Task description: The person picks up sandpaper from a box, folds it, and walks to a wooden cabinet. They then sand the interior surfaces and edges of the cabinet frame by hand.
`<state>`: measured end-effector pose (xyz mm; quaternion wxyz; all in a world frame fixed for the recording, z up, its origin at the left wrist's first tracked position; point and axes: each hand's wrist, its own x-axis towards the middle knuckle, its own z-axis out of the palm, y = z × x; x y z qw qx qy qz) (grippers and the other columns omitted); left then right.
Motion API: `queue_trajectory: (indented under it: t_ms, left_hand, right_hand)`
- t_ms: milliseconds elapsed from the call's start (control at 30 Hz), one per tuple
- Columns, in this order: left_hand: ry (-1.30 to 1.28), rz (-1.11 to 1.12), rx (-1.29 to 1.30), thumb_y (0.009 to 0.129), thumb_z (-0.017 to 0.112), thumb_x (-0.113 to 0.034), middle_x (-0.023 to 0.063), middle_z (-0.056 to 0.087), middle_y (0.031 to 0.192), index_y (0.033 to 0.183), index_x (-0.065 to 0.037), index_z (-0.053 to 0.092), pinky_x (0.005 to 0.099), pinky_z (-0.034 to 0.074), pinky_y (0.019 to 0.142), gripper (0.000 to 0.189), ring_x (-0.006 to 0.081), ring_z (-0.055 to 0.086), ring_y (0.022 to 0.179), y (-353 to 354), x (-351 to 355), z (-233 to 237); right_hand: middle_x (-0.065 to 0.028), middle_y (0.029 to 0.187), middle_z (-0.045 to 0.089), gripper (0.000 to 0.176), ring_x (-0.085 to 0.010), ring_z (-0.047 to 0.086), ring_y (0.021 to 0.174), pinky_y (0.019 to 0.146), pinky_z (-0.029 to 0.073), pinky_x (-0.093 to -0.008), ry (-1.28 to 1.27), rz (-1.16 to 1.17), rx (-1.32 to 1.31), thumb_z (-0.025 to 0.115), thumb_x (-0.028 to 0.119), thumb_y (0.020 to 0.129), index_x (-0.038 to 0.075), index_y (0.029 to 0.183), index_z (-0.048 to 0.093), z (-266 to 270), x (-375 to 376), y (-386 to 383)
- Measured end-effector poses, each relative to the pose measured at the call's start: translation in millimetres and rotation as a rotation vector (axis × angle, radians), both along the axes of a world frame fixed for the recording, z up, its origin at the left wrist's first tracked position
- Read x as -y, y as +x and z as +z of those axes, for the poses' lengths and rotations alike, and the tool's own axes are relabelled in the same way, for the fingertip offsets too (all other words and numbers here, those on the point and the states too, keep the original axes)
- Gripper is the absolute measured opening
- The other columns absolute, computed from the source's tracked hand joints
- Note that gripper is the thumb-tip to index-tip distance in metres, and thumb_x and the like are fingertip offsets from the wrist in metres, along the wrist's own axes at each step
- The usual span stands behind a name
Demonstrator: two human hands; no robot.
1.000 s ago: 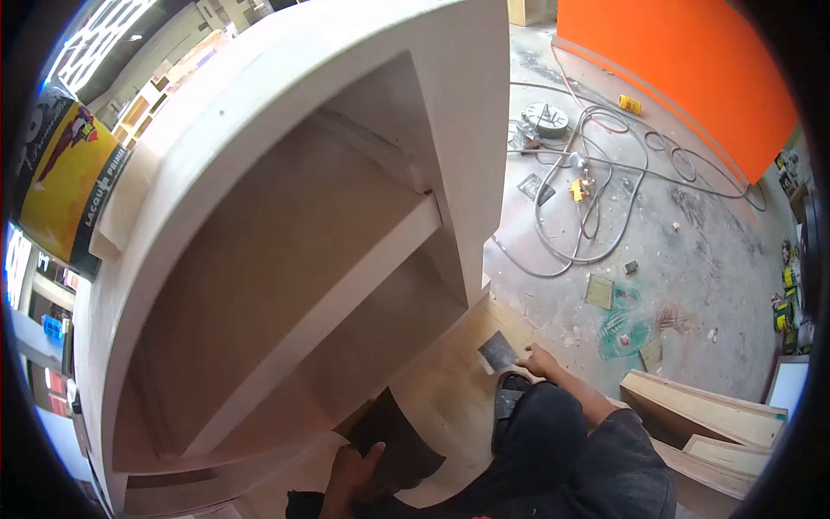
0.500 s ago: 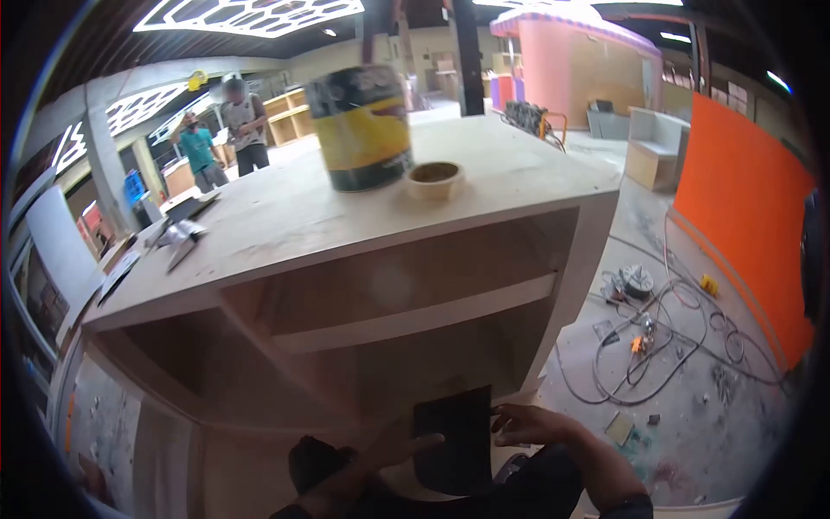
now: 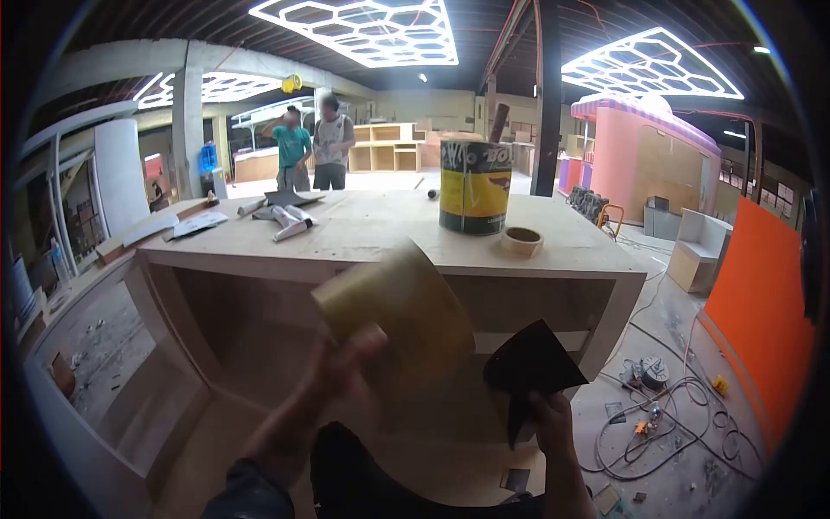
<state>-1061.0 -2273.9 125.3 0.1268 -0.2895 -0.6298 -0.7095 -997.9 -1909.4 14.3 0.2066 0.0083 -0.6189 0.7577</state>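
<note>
My left hand point(image 3: 350, 359) grips a tan, curved flexible sheet point(image 3: 402, 316), blurred by motion, in front of the cabinet's openings. In my right hand point(image 3: 551, 411) is a black flexible sheet point(image 3: 534, 359), bent and pinched at its lower edge. The two sheets are apart. Behind them stands a pale wooden cabinet point(image 3: 380, 259) with open compartments. On its top are a large can point(image 3: 474, 195) with a yellow and dark label, a handle rising behind its rim, and a roll of tape point(image 3: 522, 241) next to it.
Silvery crumpled items point(image 3: 290, 223) and papers point(image 3: 201, 224) lie at the cabinet top's left. Looped hoses point(image 3: 640, 471) and a round grey motor-like tool point(image 3: 653, 372) are on the floor at right, near an orange panel point(image 3: 748, 320). Two people point(image 3: 313, 143) stand at the back.
My hands have moved up and apart. A tan sheet now shows in my left hand, and the black sheet has gone right with my right hand. My view has tilted up.
</note>
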Motion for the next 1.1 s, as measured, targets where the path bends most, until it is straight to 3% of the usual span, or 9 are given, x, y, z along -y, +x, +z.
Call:
queue_trajectory:
  t_ms: [100, 233, 300, 367, 433, 600, 700, 900, 1100]
  left_hand:
    - [0.161, 0.292, -0.212, 0.093, 0.061, -0.022, 0.003, 0.065, 0.099, 0.114, -0.003, 0.064, 0.0303, 0.052, 0.075, 0.028, 0.0116, 0.063, 0.089, -46, 4, 93]
    - [-0.014, 0.509, 0.021, 0.09, 0.068, -0.039, 0.0032, 0.065, 0.07, 0.098, -0.003, 0.067, 0.0287, 0.049, 0.05, 0.037, 0.0125, 0.062, 0.057, -150, 26, 143]
    - [-0.537, 0.691, 0.26, 0.09, 0.064, -0.055, 0.0145, 0.072, 0.092, 0.101, 0.001, 0.069, 0.035, 0.056, 0.065, 0.057, 0.023, 0.071, 0.081, -189, 42, 141]
    - [-1.048, 0.809, 0.156, 0.083, 0.055, -0.079, 0.0332, 0.052, 0.137, 0.134, 0.008, 0.055, 0.0425, 0.041, 0.109, 0.1, 0.0432, 0.047, 0.135, -184, 61, 150]
    - [-0.877, 1.095, 0.369, 0.083, 0.054, -0.08, 0.0261, 0.056, 0.138, 0.134, 0.0, 0.059, 0.0386, 0.041, 0.108, 0.096, 0.0417, 0.049, 0.133, -180, 74, 149]
    - [-0.69, 0.819, 0.06, 0.094, 0.061, -0.057, 0.0152, 0.071, 0.096, 0.104, 0.007, 0.071, 0.0345, 0.051, 0.083, 0.065, 0.021, 0.066, 0.092, -147, 93, 119]
    - [-0.632, 0.625, 0.265, 0.094, 0.063, -0.053, 0.0116, 0.071, 0.092, 0.098, 0.001, 0.074, 0.0367, 0.053, 0.079, 0.055, 0.0197, 0.066, 0.087, -164, 108, 120]
    - [-1.265, 1.064, 0.056, 0.089, 0.067, -0.055, 0.0117, 0.073, 0.077, 0.089, -0.004, 0.075, 0.0458, 0.053, 0.067, 0.052, 0.029, 0.069, 0.071, -199, 84, 118]
    - [-0.787, 1.065, -0.355, 0.094, 0.061, -0.053, 0.0169, 0.058, 0.057, 0.064, 0.002, 0.064, 0.0447, 0.043, 0.057, 0.063, 0.0278, 0.06, 0.057, -122, 46, 103]
  right_hand:
    - [-0.0001, 0.085, 0.064, 0.021, -0.0067, 0.053, 0.069, 0.06, 0.043, -0.0264, -0.115, 0.035, 0.065, 0.067, 0.014, 0.092, -0.001, 0.106, 0.067, -27, -12, 0]
    - [0.0014, 0.084, 0.063, 0.018, -0.0061, 0.053, 0.069, 0.06, 0.044, -0.0257, 0.101, 0.02, 0.131, 0.066, 0.013, 0.093, 0.001, 0.106, 0.068, -57, -25, -7]
    - [0.0022, 0.083, 0.063, 0.017, -0.0057, 0.052, 0.069, 0.06, 0.043, -0.0253, 0.126, 0.009, 0.121, 0.066, 0.013, 0.094, 0.002, 0.107, 0.069, -53, -22, -11]
    - [0.0025, 0.083, 0.064, 0.017, -0.0055, 0.052, 0.069, 0.06, 0.043, -0.0248, 0.138, 0.011, 0.163, 0.066, 0.013, 0.094, 0.003, 0.107, 0.07, -47, -24, -5]
    - [0.0028, 0.083, 0.064, 0.016, -0.0055, 0.053, 0.069, 0.06, 0.042, -0.0243, 0.109, 0.009, 0.148, 0.066, 0.013, 0.094, 0.004, 0.107, 0.07, -44, -26, 0]
    - [0.0023, 0.083, 0.066, 0.015, -0.0065, 0.056, 0.068, 0.059, 0.042, -0.0235, -0.045, 0.002, 0.076, 0.067, 0.015, 0.093, 0.005, 0.104, 0.07, -37, -30, 9]
    - [0.0016, 0.083, 0.066, 0.015, -0.0073, 0.057, 0.067, 0.058, 0.042, -0.0238, -0.029, -0.003, 0.101, 0.068, 0.016, 0.093, 0.005, 0.103, 0.07, -40, -27, 5]
    - [0.0014, 0.081, 0.065, 0.015, -0.0075, 0.056, 0.067, 0.058, 0.042, -0.024, -0.037, -0.019, 0.071, 0.068, 0.017, 0.093, 0.004, 0.102, 0.069, -31, -10, 1]
    - [0.0016, 0.082, 0.066, 0.015, -0.0063, 0.056, 0.068, 0.059, 0.042, -0.0232, -0.085, -0.091, 0.043, 0.067, 0.016, 0.094, 0.004, 0.104, 0.069, -32, -24, 0]
